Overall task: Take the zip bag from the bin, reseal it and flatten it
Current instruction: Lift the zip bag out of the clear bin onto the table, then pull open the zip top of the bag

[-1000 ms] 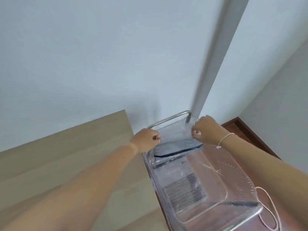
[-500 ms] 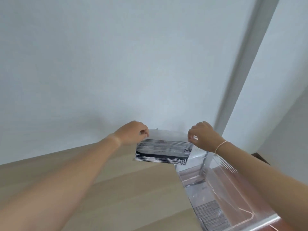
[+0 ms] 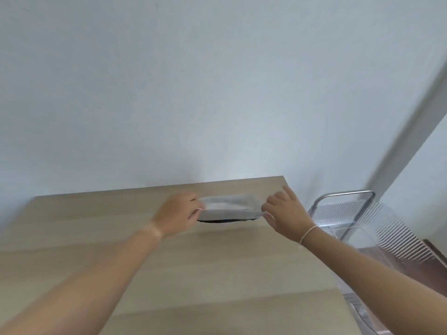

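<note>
A clear zip bag [image 3: 229, 207] with dark striped contents is held nearly flat, just above the far part of the wooden table [image 3: 169, 274]. My left hand [image 3: 177, 215] pinches its left top corner. My right hand [image 3: 284, 212] pinches its right top corner, with a thin white band on the wrist. The clear plastic bin [image 3: 377, 221] with a metal handle stands off the table's right edge, partly hidden by my right forearm.
A pale wall runs behind the table. A grey vertical strip [image 3: 411, 131] rises along the wall at the right. Another striped item [image 3: 360, 310] lies low in the bin near my right arm.
Both hands have carried the bag out of the bin, leftward over the table, and lowered it from hanging upright to nearly flat. The view has swung left.
</note>
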Motion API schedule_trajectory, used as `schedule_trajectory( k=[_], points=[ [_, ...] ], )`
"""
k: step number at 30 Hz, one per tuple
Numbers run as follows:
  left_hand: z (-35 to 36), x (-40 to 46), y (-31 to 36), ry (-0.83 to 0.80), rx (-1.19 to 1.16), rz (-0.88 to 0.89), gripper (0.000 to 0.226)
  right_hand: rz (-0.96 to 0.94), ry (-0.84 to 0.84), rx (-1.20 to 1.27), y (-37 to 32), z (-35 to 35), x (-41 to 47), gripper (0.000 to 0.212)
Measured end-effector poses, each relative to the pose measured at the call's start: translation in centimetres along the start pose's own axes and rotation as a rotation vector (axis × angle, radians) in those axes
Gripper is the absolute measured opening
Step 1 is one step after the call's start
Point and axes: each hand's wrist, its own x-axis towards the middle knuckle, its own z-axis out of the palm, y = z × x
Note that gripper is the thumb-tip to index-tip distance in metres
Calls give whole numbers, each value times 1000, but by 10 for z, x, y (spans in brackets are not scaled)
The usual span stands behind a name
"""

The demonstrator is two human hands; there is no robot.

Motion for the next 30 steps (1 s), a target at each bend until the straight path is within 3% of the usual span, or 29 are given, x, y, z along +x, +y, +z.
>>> schedule_trajectory(
  k=[5, 12, 18, 25, 30],
  points=[
    [30, -59, -4, -41, -151, -147, 16, -37, -41, 289, -37, 22, -35, 10],
    [48, -59, -6, -8, -236, -268, 20, 193, -120, 543, -53, 34, -21, 12],
    [69, -46, -2, -193, -260, -299, 30, 253, -323, 609, -71, 59, -6, 33],
    [89, -30, -11, -442, -180, -405, 41, 337, -496, 652, -85, 74, 20, 37],
    [96, -25, -17, -445, -291, -474, 37, 327, -572, 596, -88, 84, 30, 34]
  ],
)
